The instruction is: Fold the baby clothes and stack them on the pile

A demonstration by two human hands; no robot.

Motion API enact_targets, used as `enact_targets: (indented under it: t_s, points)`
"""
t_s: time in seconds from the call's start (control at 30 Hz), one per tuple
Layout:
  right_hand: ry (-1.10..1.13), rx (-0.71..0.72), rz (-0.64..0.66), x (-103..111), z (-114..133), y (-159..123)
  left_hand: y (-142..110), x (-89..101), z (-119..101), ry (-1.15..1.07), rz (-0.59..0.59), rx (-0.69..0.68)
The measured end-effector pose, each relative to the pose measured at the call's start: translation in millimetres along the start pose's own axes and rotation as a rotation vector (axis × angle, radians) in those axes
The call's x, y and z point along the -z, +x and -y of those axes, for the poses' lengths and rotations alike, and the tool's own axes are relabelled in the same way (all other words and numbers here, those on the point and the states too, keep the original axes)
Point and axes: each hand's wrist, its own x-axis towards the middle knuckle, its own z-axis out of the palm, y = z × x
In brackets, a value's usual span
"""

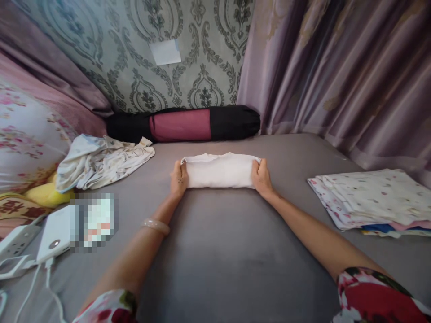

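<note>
A white folded cloth (220, 173) is stretched between my two hands over the middle of the grey bed sheet (232, 251). My left hand (179, 178) grips its left end, thumb on the near side. At the other end, my right hand (262, 177) is closed on the cloth in the same way. The upper edge of the cloth is slightly wavy, and its far side is hidden. Whether its underside touches the sheet I cannot tell.
Folded printed cloths (373, 197) are stacked at right. A crumpled patterned cloth (101, 159) lies at left, near a white power bank (55, 233) with cables and a power strip (18, 242). A black and pink roll bag (182, 124) rests against the wall.
</note>
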Motion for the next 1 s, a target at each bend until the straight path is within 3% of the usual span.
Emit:
enact_targets:
  t_s: [0.17, 0.37, 0.67, 1.0]
  points:
    - [-0.25, -0.07, 0.127, -8.2, 1.9, 27.0, 24.4, -16.3, 2.5, 0.156, 0.047, 0.023]
    - [-0.412, -0.041, 0.236, -15.5, 5.4, 47.9, 48.5, -26.6, 1.9, 0.376, 0.148, 0.004]
    - [-0.421, -0.021, 0.253, -24.4, 8.7, 63.8, 57.7, -36.2, 4.0, 0.405, 0.184, 0.055]
    - [-0.424, -0.127, 0.192, -38.9, 5.9, 71.1, 67.2, -47.2, 14.4, 0.402, 0.155, 0.162]
